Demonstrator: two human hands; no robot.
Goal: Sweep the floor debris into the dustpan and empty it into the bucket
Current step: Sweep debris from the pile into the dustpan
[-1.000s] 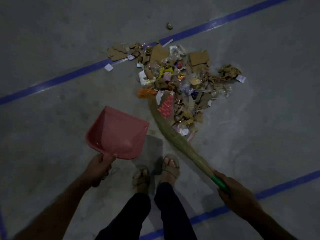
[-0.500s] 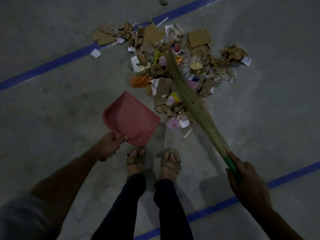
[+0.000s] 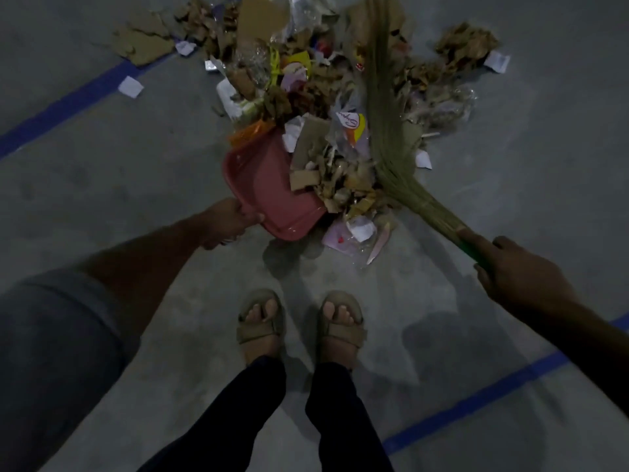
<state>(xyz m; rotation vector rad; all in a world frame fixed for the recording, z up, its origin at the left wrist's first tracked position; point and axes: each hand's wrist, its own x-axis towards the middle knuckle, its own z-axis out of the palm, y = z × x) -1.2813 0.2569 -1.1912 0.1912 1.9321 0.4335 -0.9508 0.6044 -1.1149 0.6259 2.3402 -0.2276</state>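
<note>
A pile of debris [image 3: 316,80], torn cardboard, plastic wrappers and paper scraps, lies on the grey floor ahead of my feet. A red dustpan [image 3: 269,195] sits with its mouth against the pile's near left side, and some cardboard pieces lie across its open edge. My left hand [image 3: 228,223] grips the dustpan's handle end. A grass broom [image 3: 388,124] lies over the right part of the pile, bristles pointing away from me. My right hand [image 3: 514,277] grips its green handle [image 3: 471,250]. No bucket is in view.
My sandalled feet [image 3: 299,321] stand just behind the pile. A blue line [image 3: 68,103] crosses the floor at the upper left, another blue line [image 3: 476,400] at the lower right. Loose white paper scraps [image 3: 131,86] lie apart from the pile on the left.
The dustpan has been pushed forward and right into the pile's edge, with debris now on its lip. The broom swung right across the pile. The view has moved closer to the floor.
</note>
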